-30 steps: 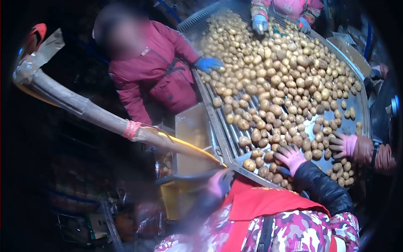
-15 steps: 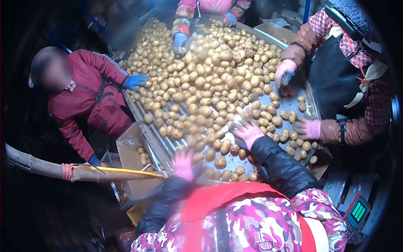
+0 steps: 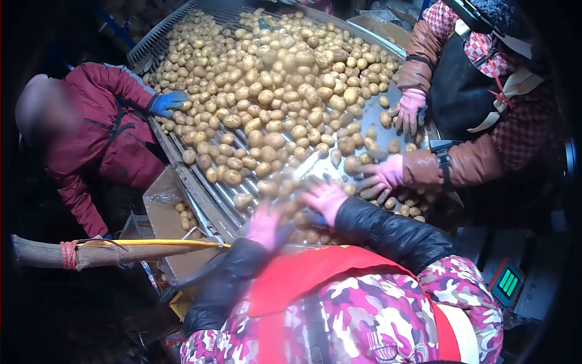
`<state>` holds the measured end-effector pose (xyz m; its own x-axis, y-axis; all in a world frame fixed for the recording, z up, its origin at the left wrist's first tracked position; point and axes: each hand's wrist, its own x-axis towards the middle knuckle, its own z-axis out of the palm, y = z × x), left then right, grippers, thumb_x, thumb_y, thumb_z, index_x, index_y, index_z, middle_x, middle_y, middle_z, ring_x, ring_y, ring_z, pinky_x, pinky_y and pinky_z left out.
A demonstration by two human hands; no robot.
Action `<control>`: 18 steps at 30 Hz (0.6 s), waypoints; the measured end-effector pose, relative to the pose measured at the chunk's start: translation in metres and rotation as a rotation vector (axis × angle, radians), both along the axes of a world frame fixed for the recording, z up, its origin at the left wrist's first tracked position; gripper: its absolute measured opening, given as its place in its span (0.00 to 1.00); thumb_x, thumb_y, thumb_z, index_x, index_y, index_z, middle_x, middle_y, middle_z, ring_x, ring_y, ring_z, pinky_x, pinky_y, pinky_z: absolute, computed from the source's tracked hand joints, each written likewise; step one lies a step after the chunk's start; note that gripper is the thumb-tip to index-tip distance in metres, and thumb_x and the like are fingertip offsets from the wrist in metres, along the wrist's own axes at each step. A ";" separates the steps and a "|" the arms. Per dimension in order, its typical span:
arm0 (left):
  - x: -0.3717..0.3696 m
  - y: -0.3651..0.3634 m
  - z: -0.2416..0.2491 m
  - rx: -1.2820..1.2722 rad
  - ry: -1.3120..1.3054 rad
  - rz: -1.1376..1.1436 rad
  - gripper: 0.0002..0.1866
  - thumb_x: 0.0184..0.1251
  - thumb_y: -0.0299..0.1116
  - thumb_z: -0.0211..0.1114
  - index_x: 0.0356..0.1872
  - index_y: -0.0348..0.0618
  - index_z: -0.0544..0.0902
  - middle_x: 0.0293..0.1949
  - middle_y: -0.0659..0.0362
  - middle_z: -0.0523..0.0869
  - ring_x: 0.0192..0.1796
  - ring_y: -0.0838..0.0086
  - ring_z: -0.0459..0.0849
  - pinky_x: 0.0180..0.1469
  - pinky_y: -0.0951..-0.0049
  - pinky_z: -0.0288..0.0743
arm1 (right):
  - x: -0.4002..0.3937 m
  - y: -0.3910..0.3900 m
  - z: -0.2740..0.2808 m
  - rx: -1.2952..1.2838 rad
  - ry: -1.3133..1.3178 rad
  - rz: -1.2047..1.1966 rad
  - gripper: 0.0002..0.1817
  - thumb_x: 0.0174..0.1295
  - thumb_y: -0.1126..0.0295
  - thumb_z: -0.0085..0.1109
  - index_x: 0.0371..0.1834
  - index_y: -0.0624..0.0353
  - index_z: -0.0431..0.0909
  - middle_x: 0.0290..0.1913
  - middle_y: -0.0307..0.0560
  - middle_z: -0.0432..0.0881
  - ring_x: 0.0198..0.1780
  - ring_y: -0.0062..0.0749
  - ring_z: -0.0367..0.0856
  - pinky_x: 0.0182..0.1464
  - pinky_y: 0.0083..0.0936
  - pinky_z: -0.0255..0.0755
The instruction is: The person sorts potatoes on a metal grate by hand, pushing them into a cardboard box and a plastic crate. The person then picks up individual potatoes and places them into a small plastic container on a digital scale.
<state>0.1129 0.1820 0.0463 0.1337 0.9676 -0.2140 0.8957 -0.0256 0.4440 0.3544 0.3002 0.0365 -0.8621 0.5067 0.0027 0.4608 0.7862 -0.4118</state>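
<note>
Many potatoes (image 3: pixel 273 91) cover a slatted metal sorting table (image 3: pixel 212 197). At its near edge my left hand (image 3: pixel 265 225), in a pink glove, is beside potatoes, blurred; its grip cannot be made out. My right hand (image 3: pixel 325 200), also pink-gloved, lies over potatoes with its fingers spread, just right of my left hand. Several potatoes show between and below both hands. A bare, shiny strip of metal shows above my right hand.
A co-worker in maroon (image 3: pixel 109 127) stands left, a blue glove on the potatoes. Another co-worker's gloved hands (image 3: pixel 388 173) touch potatoes at right. A wooden pole (image 3: pixel 121 253), a cardboard box (image 3: pixel 167 200) and a scale display (image 3: pixel 507 282) are nearby.
My right hand has moved left and down toward my left hand. The co-worker's lower hand at right has reached further left over the potatoes. The view has shifted, with the far co-worker mostly out of frame.
</note>
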 end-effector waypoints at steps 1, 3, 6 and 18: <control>-0.002 -0.001 -0.002 0.035 -0.057 -0.068 0.44 0.66 0.58 0.73 0.80 0.51 0.70 0.78 0.34 0.64 0.80 0.34 0.61 0.81 0.39 0.57 | -0.015 0.000 0.003 0.091 0.055 0.105 0.40 0.64 0.42 0.63 0.76 0.50 0.71 0.79 0.56 0.67 0.82 0.56 0.62 0.81 0.67 0.50; 0.002 0.000 -0.011 0.156 -0.017 -0.218 0.42 0.65 0.55 0.74 0.76 0.46 0.72 0.73 0.36 0.71 0.75 0.36 0.68 0.79 0.43 0.61 | -0.036 0.002 0.004 0.132 0.130 0.273 0.34 0.64 0.53 0.63 0.74 0.49 0.72 0.76 0.54 0.70 0.81 0.54 0.64 0.81 0.66 0.52; 0.008 -0.002 -0.007 0.067 -0.048 -0.137 0.43 0.61 0.56 0.75 0.73 0.42 0.74 0.71 0.42 0.76 0.74 0.42 0.71 0.77 0.47 0.64 | -0.064 0.023 -0.016 0.364 0.285 0.422 0.35 0.58 0.50 0.70 0.68 0.50 0.77 0.69 0.50 0.77 0.75 0.50 0.71 0.76 0.60 0.62; -0.034 -0.019 -0.043 0.370 0.081 0.306 0.29 0.68 0.46 0.72 0.65 0.41 0.82 0.63 0.43 0.83 0.68 0.44 0.78 0.72 0.45 0.69 | 0.022 0.104 -0.007 0.057 0.009 -0.298 0.34 0.63 0.50 0.69 0.69 0.54 0.78 0.79 0.58 0.69 0.82 0.62 0.61 0.80 0.55 0.60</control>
